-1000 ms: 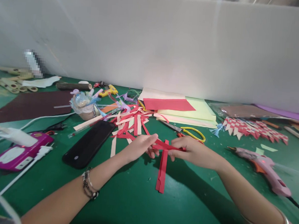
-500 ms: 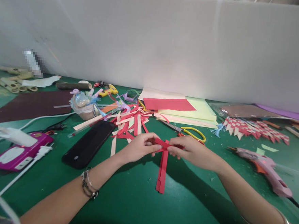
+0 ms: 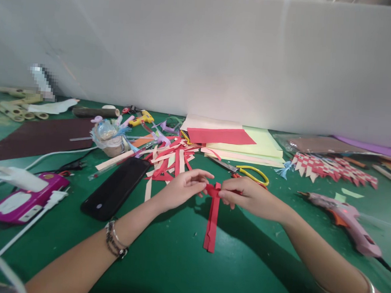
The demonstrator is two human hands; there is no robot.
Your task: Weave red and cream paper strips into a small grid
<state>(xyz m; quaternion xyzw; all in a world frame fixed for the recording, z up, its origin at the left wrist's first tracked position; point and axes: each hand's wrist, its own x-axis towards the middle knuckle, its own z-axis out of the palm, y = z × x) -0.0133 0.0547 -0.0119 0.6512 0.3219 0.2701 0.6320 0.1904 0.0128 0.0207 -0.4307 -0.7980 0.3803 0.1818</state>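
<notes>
Two long red paper strips point(image 3: 212, 223) hang or lie side by side below my hands, with a shorter red strip crossing at their top. My right hand point(image 3: 245, 195) pinches the crossing piece between thumb and fingers. On the other side, my left hand point(image 3: 184, 189) has its fingers spread and slightly curled at the left end of the red piece; whether the fingertips touch it is unclear. Behind the hands is a heap of red and cream strips point(image 3: 171, 158). Scissors with yellow handles point(image 3: 252, 173) lie just beyond my right hand.
A black phone point(image 3: 116, 189) and a magenta power strip point(image 3: 27, 199) with white cables are at left. A pink glue gun point(image 3: 349, 219) lies at right, below a red-and-cream woven piece point(image 3: 334, 168). Paper sheets point(image 3: 245, 143) and a decorated jar point(image 3: 111, 138) stand farther back.
My left hand has loosened its pinch on the red strip and its fingers have spread. My right hand has stayed almost in place.
</notes>
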